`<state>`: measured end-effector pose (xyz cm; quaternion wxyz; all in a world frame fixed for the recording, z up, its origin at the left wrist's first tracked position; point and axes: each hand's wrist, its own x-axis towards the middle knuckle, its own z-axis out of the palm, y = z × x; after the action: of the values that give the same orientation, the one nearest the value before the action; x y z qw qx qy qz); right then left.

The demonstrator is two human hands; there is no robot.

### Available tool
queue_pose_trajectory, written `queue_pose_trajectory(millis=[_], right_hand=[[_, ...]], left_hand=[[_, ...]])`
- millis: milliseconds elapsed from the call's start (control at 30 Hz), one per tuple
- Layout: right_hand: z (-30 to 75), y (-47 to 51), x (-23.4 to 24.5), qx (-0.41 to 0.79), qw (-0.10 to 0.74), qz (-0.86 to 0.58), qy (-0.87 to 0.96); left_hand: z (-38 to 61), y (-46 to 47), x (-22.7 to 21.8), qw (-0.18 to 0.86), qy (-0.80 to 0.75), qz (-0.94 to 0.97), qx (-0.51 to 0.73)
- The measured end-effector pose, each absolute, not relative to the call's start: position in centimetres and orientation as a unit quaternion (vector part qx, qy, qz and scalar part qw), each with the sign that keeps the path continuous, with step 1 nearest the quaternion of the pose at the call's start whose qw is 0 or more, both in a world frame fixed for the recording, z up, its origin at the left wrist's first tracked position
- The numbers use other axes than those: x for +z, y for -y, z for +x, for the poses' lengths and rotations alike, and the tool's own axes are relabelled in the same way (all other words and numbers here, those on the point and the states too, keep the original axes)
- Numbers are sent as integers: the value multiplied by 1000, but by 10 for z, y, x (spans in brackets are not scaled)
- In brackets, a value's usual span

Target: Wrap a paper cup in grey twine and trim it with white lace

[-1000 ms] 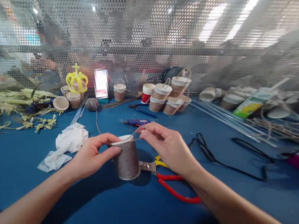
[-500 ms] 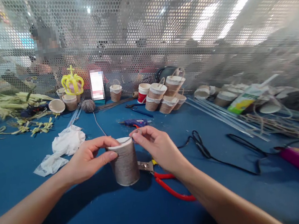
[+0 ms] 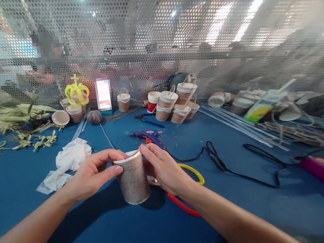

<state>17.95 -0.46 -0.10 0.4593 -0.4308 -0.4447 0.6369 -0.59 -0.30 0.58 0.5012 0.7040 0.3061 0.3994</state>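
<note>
Carefully, our left hand clamps its grip on the near-upright cup over the bench, while our right hand pinches yarn at the rim; a loosened pinch could let it unwind, and dipping low could nudge the cutters.

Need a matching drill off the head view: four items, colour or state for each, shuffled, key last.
1. left hand
2. glue gun
3. yarn ball
4. shears

A. grey, rounded
B. one red handle, one yellow
C. thumb against the wrapped cup
D. mostly blue, lying on the table

Pairs: 1-C, 2-D, 3-A, 4-B
</note>
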Motion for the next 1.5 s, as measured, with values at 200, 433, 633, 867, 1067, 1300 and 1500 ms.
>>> queue_pose_trajectory(millis=[200,433,633,867,1067,1300,1500], right_hand=[[179,7,-3,617,465,-446,451],[179,3,-7,605,467,-461,450],[175,6,-9,647,454,-443,423],[175,3,-14,513,495,-480,512],[176,2,-20,398,475,-509,598],[172,5,-20,368,427,-512,648],[174,9,-16,311,416,-529,671]], left_hand=[[-3,4,7,499,-317,704,394],[-2,2,6,505,-320,699,393],[-5,2,4,514,-303,704,386],[-5,3,7,451,-326,746,365],[1,6,3,415,-363,769,323],[11,14,8,432,-397,759,282],[10,15,7,461,-397,742,280]])
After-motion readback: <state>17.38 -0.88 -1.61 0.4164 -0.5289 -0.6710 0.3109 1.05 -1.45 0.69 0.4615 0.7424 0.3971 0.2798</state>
